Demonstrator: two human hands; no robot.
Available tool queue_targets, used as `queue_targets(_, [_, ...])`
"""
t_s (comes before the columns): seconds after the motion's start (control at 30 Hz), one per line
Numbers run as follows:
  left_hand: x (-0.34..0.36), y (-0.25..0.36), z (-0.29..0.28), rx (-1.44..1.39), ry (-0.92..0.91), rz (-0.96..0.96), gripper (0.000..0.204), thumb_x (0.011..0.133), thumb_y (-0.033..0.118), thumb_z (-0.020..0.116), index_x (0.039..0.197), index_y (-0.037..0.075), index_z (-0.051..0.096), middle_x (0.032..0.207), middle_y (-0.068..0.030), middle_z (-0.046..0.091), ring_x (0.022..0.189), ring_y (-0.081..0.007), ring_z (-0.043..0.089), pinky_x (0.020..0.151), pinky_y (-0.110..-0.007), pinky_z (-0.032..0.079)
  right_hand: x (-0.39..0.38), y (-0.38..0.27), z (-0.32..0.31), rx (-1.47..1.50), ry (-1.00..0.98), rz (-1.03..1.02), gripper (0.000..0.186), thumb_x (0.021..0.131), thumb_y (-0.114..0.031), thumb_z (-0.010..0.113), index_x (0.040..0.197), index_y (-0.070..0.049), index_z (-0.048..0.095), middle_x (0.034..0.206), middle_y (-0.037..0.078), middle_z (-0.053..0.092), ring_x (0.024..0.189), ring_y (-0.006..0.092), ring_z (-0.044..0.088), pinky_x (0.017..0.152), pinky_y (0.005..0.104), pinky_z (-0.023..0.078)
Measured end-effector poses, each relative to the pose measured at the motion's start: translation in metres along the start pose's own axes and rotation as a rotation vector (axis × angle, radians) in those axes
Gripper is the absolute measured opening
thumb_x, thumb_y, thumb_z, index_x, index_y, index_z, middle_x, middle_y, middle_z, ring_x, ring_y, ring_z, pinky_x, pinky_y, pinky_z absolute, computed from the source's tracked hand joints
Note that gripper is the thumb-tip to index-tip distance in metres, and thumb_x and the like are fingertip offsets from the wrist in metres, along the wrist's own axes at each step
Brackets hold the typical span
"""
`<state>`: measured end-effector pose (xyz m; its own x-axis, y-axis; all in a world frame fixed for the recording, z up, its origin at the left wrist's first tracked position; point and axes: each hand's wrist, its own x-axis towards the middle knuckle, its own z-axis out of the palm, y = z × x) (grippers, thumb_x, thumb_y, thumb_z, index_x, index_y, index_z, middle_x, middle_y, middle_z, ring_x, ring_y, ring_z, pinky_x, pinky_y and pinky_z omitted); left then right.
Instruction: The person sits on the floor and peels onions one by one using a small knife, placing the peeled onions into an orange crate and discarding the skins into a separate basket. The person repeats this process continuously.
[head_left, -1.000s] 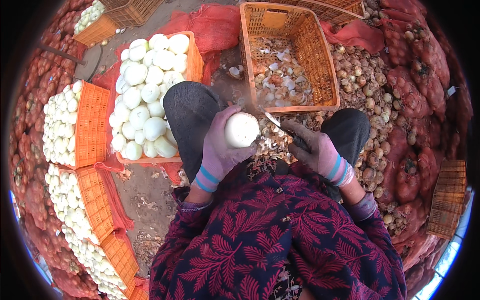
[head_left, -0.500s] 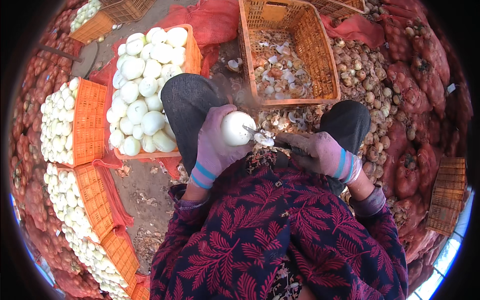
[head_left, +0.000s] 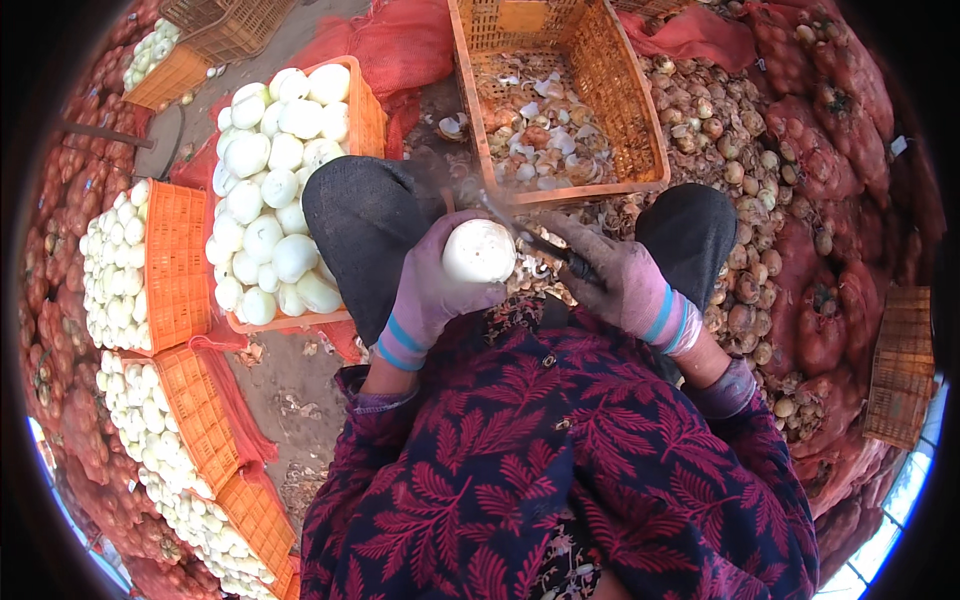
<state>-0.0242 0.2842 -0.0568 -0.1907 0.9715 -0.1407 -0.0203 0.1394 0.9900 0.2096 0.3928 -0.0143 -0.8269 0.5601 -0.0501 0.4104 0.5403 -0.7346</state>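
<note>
My left hand point(head_left: 432, 268), in a pinkish-purple glove with blue cuff stripes, is closed round a peeled white onion point(head_left: 479, 252) over my lap. The onion's flat cut end faces up. My right hand point(head_left: 618, 280), in a matching glove with dirty fingers, grips a knife point(head_left: 548, 246) by its dark handle. The blade is smeared by motion and points to the upper left, just beside the onion, apart from its cut face. Beyond my knees, an orange crate point(head_left: 663, 160) holds onion skins and scraps. Left of my knee, another orange crate point(head_left: 368, 112) is heaped with peeled onions point(head_left: 262, 238).
Unpeeled onions point(head_left: 745, 240) are piled on the right, against red mesh sacks point(head_left: 815, 165). More orange crates point(head_left: 178, 268) of peeled onions line the left. An upright crate point(head_left: 898, 365) stands at far right. Loose skins litter the ground round my legs.
The knife has come away from the onion's top, and the cut piece on its blade is gone from there. My right hand has shifted slightly up and left. The whole view has shifted a little.
</note>
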Motion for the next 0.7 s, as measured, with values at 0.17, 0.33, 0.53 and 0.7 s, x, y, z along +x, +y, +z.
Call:
queue_targets(0.17, [0.0, -0.011, 0.005, -0.027, -0.056, -0.012, 0.086, 0.056, 0.032, 0.098, 0.125, -0.003, 0.06, 0.11, -0.0099, 0.071, 0.102, -0.0158, 0.067, 0.092, -0.031, 0.055, 0.01, -0.019, 0.004, -0.276, -0.158, -0.153, 0.088, 0.083, -0.015, 0.074, 0.161, -0.014, 0.032, 0.092, 0.02, 0.068, 0.071, 0.0398, 0.066, 0.065, 0.0469, 0.055])
queue_targets(0.33, [-0.005, -0.012, -0.001, 0.12, -0.092, -0.011, 0.086, 0.058, 0.038, 0.097, 0.124, -0.003, 0.061, 0.11, -0.0112, 0.07, 0.1, -0.0199, 0.068, 0.09, -0.034, 0.054, 0.009, 0.04, 0.019, -0.358, -0.08, -0.014, 0.082, 0.087, -0.014, 0.07, 0.16, -0.012, 0.031, 0.092, 0.024, 0.068, 0.074, 0.0427, 0.067, 0.069, 0.0502, 0.054])
queue_targets(0.53, [-0.006, -0.009, 0.002, 0.226, -0.06, 0.109, 0.084, 0.06, 0.04, 0.095, 0.126, 0.0, 0.06, 0.114, -0.0117, 0.068, 0.107, -0.0226, 0.067, 0.094, -0.035, 0.052, -0.016, 0.066, -0.003, -0.153, -0.07, 0.181, 0.084, 0.088, -0.014, 0.069, 0.161, -0.012, 0.027, 0.087, 0.024, 0.071, 0.08, 0.0405, 0.07, 0.072, 0.0504, 0.056])
queue_targets(0.7, [-0.002, -0.012, 0.01, 0.185, -0.099, 0.133, 0.084, 0.062, 0.035, 0.095, 0.129, 0.0, 0.058, 0.115, -0.0111, 0.067, 0.108, -0.0206, 0.066, 0.095, -0.035, 0.052, -0.006, -0.003, -0.006, -0.116, -0.076, -0.126, 0.092, 0.08, -0.011, 0.075, 0.161, -0.015, 0.031, 0.116, 0.023, 0.069, 0.085, 0.0419, 0.07, 0.077, 0.0458, 0.058])
